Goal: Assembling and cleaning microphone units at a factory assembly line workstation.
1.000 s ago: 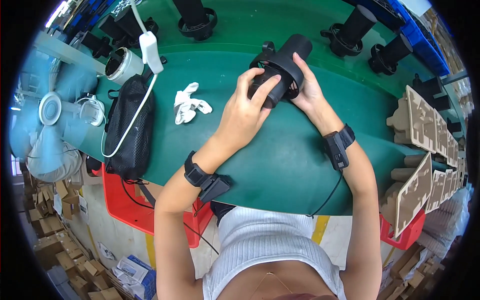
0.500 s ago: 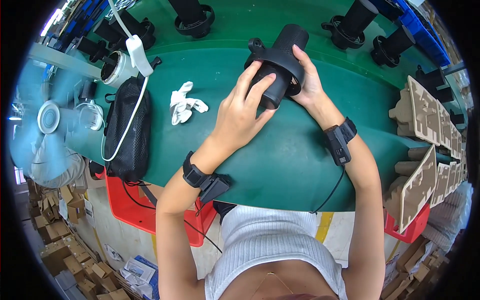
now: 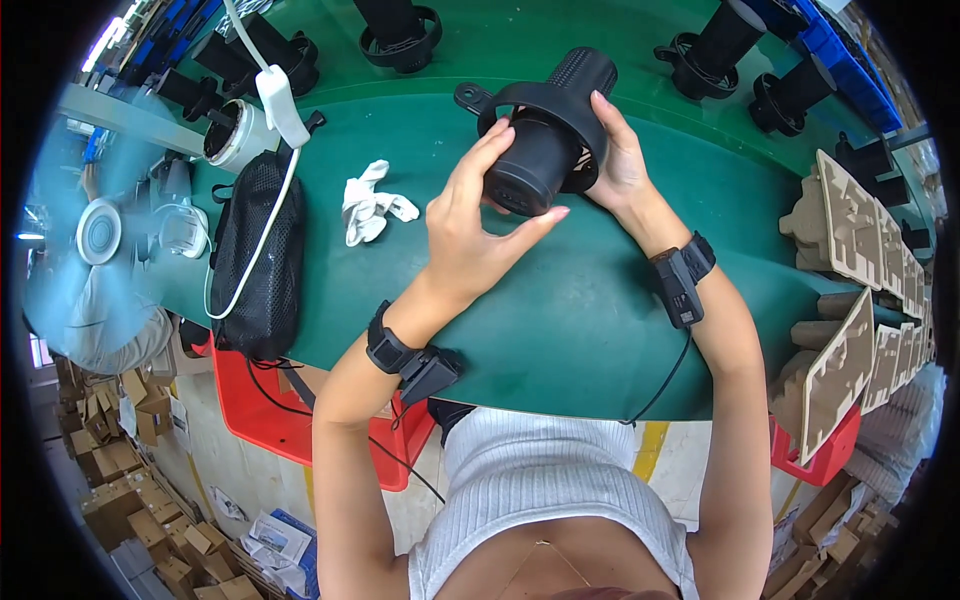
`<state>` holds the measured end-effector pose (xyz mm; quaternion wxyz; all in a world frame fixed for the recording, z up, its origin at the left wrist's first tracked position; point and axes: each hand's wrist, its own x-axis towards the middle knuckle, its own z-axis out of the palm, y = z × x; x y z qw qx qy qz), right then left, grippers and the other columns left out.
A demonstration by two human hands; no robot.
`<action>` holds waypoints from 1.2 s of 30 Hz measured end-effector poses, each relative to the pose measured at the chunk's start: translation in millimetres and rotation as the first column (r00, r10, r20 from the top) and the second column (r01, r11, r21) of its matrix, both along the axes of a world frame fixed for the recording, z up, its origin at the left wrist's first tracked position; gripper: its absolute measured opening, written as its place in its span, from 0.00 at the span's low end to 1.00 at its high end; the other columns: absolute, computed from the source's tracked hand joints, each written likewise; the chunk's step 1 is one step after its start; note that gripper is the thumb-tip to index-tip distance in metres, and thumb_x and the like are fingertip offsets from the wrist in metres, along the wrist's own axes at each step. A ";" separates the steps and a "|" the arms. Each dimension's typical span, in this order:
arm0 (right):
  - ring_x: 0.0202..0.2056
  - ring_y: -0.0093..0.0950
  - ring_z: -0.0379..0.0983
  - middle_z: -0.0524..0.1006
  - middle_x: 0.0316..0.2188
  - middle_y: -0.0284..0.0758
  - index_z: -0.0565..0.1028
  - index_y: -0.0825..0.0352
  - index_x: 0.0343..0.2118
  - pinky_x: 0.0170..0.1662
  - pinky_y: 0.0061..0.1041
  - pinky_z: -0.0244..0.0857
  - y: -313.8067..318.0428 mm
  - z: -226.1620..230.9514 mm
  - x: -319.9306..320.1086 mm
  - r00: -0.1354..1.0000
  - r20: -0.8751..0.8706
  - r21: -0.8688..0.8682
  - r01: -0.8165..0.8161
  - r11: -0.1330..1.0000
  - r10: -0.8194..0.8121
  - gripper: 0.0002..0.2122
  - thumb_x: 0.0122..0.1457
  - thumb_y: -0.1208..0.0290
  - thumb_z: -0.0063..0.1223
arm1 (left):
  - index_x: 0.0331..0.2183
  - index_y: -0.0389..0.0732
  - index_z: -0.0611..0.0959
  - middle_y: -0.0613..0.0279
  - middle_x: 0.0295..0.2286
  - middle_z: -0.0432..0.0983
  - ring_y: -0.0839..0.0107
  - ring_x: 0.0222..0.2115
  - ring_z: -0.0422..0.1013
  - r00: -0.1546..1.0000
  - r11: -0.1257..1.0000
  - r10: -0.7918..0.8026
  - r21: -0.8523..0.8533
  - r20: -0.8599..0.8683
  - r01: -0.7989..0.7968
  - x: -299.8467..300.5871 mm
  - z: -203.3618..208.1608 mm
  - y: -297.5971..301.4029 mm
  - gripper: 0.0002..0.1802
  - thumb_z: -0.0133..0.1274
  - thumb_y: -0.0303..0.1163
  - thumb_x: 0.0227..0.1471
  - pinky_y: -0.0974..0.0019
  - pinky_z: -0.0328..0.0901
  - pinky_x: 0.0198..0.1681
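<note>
The black tube [image 3: 545, 155], with a wide ring [image 3: 545, 96] around its middle, was in both hands over the green table [image 3: 590, 310]. The right hand [image 3: 620, 165] curled around its right side and gripped it, some fingers hidden. The left hand [image 3: 470, 215] was half open, fingertips against the left side, thumb by the near end; whether the thumb pressed there, I couldn't tell. Faint marks [image 3: 514, 192] on that end were too small to read. The right wristband [image 3: 680, 285] carried a small printed label [image 3: 687, 318], also unreadable
</note>
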<state>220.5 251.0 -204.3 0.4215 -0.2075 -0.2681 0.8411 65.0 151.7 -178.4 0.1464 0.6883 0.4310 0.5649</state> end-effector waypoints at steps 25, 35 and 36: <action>0.47 0.33 0.69 0.71 0.46 0.43 0.66 0.70 0.50 0.52 0.33 0.63 -5.7 8.6 -0.3 0.996 0.021 -0.010 0.081 0.997 -0.081 0.25 0.60 0.52 0.41 | 0.48 0.38 0.68 0.50 0.49 0.60 0.61 0.42 0.68 0.999 1.000 -0.028 0.008 -0.021 0.029 2.1 -2.5 0.4 0.37 0.66 0.25 0.34 0.70 0.71 0.32; 0.46 0.33 0.70 0.72 0.45 0.42 0.67 0.70 0.49 0.52 0.34 0.63 -2.7 3.0 0.3 0.996 -0.030 -0.031 0.087 0.996 -0.088 0.27 0.58 0.49 0.43 | 0.47 0.33 0.66 0.50 0.47 0.63 0.68 0.37 0.73 0.979 0.988 -0.007 -0.149 0.202 0.038 4.2 2.7 -2.8 0.37 0.66 0.23 0.34 0.74 0.70 0.31; 0.46 0.33 0.70 0.72 0.44 0.42 0.67 0.69 0.48 0.52 0.34 0.63 -2.6 3.8 0.6 0.996 -0.033 -0.029 0.081 0.996 -0.082 0.26 0.58 0.49 0.42 | 0.47 0.33 0.66 0.50 0.47 0.63 0.68 0.37 0.73 0.979 0.988 -0.006 -0.150 0.203 0.037 3.7 2.5 -2.3 0.37 0.66 0.23 0.34 0.74 0.70 0.31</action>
